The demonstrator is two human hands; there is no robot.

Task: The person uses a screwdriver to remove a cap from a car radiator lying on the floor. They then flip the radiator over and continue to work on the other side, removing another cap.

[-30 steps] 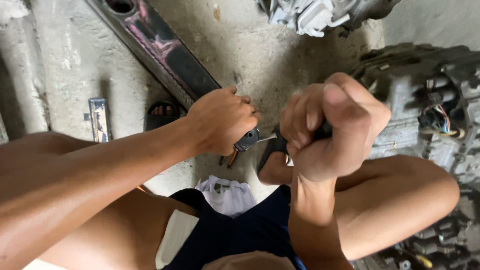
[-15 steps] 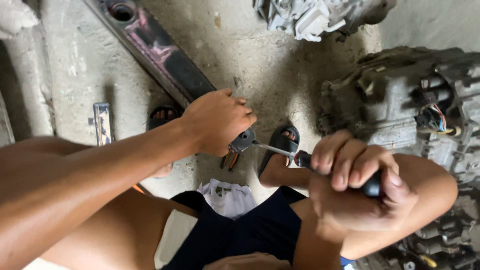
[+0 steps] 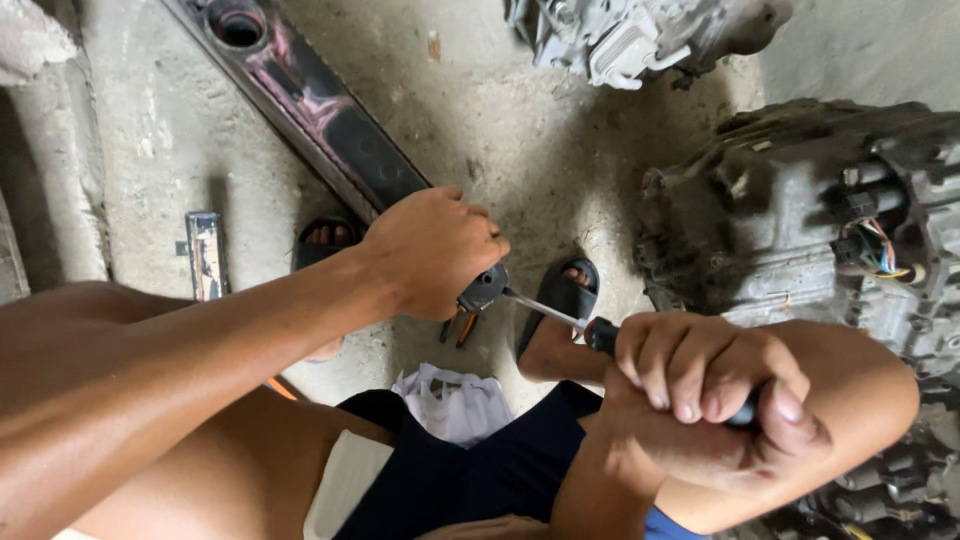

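Observation:
My left hand [image 3: 432,250] is closed around a small dark round metal part [image 3: 484,289], held above the concrete floor. My right hand [image 3: 715,400] grips the dark handle of a screwdriver [image 3: 560,316]. Its thin metal shaft runs up and left, with the tip meeting the round part. Both hands hover over my knees and dark shorts. Most of the round part is hidden under my left fingers.
A large grey engine or gearbox casing [image 3: 790,230] with wires stands at the right. Another grey casing [image 3: 640,35] lies at the top. A long dark metal bar [image 3: 310,110] crosses the floor diagonally. A small flat metal piece [image 3: 204,254], pliers with orange handles [image 3: 458,327] and a white cloth [image 3: 452,400] lie nearby.
My right hand has drawn back down and right from beside the left hand, and the screwdriver's shaft now shows between them. The left hand has stayed in place.

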